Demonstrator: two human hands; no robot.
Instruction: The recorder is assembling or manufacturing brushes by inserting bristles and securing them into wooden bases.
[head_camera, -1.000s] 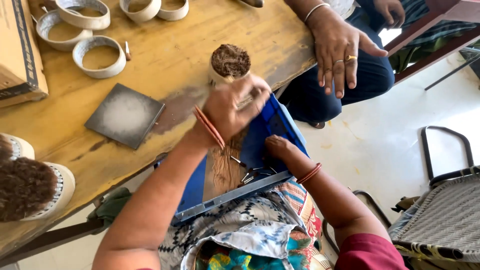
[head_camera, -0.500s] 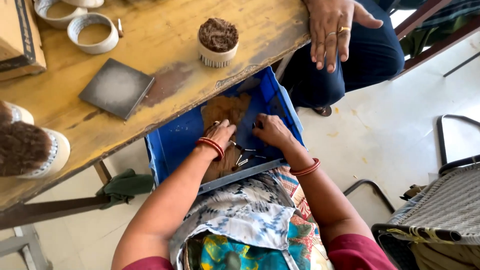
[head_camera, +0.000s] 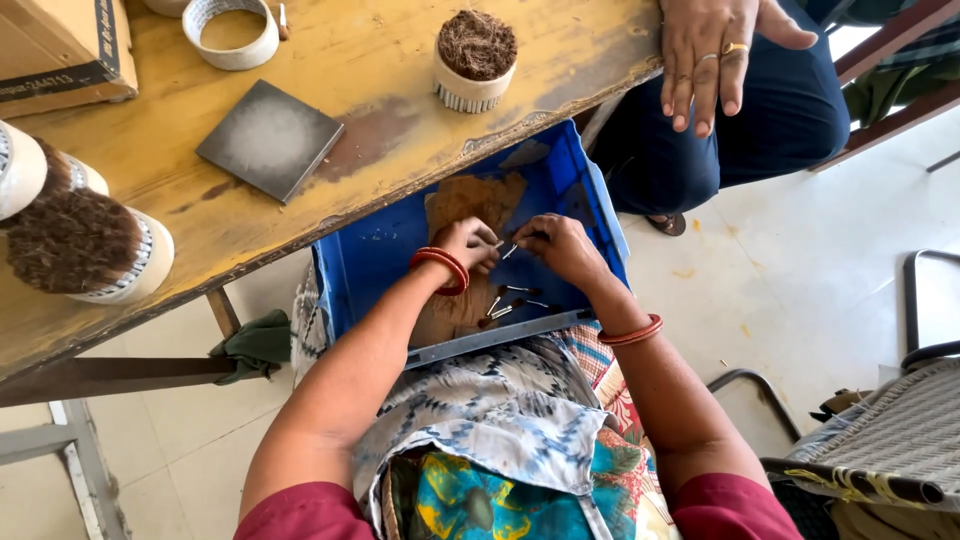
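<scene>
Head view, looking down. Centre of frame: blue plastic crate (head_camera: 372, 262) resting on the lap, tucked partly under the edge of a worn wooden table (head_camera: 380, 60). Inside the crate, brown fibre dust and a scatter of small metal pins (head_camera: 510, 298) near the front wall. Left hand (head_camera: 466, 243), red bangle at the wrist, fingers pinched around one thin pin over the crate floor. Right hand (head_camera: 556, 245) just beside it, fingertips closed on what looks like the same pin or another; too small to tell which. Upper centre on the table: white ring cup filled with brown fibre (head_camera: 476, 58). Left of it a grey square tile (head_camera: 269, 138), an empty white ring (head_camera: 231, 30), a cardboard box (head_camera: 60, 45). Far left edge: fibre-filled brushes (head_camera: 82, 250). Upper right: another person's hand (head_camera: 712, 45) flat on the table corner. For clean picking, probably best to pinch one pin at a time, low over the crate, so drops land inside.
</scene>
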